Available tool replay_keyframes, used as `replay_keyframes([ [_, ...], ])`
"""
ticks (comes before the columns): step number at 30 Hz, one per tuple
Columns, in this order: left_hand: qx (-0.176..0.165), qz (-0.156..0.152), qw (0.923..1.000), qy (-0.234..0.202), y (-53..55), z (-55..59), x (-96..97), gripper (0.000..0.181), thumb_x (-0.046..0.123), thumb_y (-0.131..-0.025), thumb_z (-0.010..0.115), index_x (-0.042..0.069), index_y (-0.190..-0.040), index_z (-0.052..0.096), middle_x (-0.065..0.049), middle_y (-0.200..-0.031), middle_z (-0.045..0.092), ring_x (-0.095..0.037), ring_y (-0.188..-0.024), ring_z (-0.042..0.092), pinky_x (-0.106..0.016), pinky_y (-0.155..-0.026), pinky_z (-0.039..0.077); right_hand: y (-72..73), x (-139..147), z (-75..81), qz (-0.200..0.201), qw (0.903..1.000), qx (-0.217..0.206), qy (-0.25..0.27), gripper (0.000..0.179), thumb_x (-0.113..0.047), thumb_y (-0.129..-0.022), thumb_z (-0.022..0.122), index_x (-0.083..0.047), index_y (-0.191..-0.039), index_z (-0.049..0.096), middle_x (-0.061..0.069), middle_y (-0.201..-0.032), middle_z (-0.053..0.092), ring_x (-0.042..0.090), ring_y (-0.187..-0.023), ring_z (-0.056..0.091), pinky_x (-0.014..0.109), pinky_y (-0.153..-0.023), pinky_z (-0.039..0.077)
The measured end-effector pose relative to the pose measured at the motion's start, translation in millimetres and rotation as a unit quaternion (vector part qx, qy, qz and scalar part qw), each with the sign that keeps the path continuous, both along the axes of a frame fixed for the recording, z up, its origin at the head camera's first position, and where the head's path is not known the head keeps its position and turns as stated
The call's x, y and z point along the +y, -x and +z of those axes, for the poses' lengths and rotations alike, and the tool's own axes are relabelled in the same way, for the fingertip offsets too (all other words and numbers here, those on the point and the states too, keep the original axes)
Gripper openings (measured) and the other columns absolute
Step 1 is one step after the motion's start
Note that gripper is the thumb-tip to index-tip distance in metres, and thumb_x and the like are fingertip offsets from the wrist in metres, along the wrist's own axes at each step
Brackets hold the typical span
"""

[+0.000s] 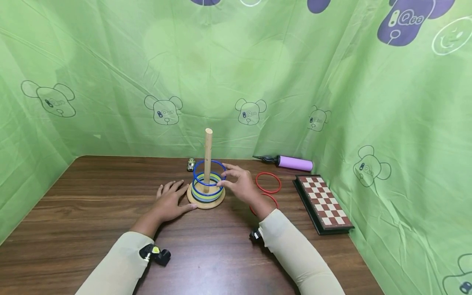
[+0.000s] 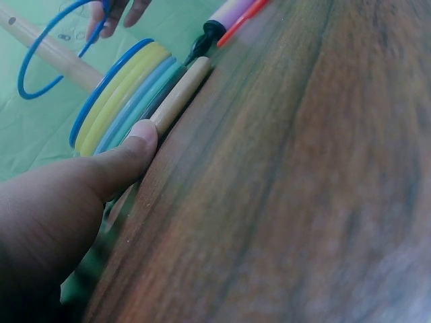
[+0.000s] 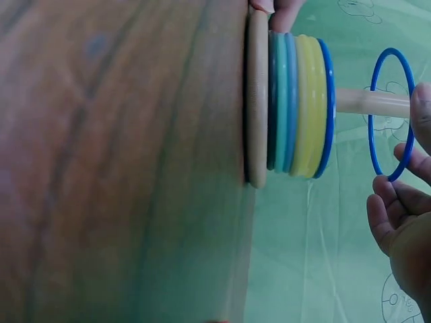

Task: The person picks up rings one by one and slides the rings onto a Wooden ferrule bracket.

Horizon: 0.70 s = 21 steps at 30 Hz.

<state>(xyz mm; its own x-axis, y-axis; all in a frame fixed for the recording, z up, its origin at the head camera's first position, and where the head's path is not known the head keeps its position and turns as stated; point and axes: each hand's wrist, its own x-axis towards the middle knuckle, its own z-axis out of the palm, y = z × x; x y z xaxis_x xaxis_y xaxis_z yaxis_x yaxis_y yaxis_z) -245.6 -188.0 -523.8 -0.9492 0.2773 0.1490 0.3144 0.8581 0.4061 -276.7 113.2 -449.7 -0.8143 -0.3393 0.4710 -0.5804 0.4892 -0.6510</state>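
Observation:
A wooden peg point(image 1: 208, 149) rises from a round wooden base point(image 1: 207, 206). Low on it is a stack of rings: a blue ring point(image 3: 328, 108) on top, then yellow rings point(image 3: 310, 108), light blue, teal and a dark one at the bottom. My right hand point(image 1: 240, 185) pinches another blue ring point(image 3: 372, 138) by its side. That ring encircles the peg, apart from the stack below it. My left hand point(image 1: 170, 205) lies at the left of the base with its fingers spread, and its thumb point(image 2: 143, 134) presses on the base's edge.
Two red rings point(image 1: 257, 181) lie right of the base, one partly behind my right wrist. Farther right are a purple hand pump point(image 1: 295, 163) and a chessboard point(image 1: 324, 200). A small toy car point(image 1: 190, 164) stands behind the base, before the green curtain point(image 1: 206, 82).

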Motion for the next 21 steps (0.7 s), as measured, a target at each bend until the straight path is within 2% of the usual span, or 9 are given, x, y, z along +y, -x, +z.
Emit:
replay_keyframes([
  [12, -0.003, 0.000, 1.0000, -0.001, 0.1, -0.1, 0.5, 0.099, 0.076, -0.092, 0.072, 0.010, -0.163, 0.052, -0.024, -0.172, 0.041, -0.054, -0.161, 0.029, -0.084, -0.125, 0.012, 1.0, -3, -9.9, 0.008, 0.9996, -0.017, -0.020, 0.034, -0.023, -0.085, 0.094, 0.002, -0.104, 0.082, 0.012, -0.149, 0.071, 0.033, -0.141, 0.067, 0.049, -0.116, 0.056],
  [21, 0.004, -0.002, 1.0000, -0.006, -0.1, -0.4, 0.4, 0.098, 0.075, -0.092, 0.073, 0.009, -0.162, 0.053, -0.025, -0.171, 0.043, -0.054, -0.161, 0.030, -0.084, -0.125, 0.013, 3.1, -2, -15.9, 0.011, 0.9992, -0.009, -0.039, 0.034, -0.025, -0.084, 0.094, 0.001, -0.102, 0.082, 0.014, -0.148, 0.071, 0.035, -0.141, 0.067, 0.052, -0.117, 0.054],
])
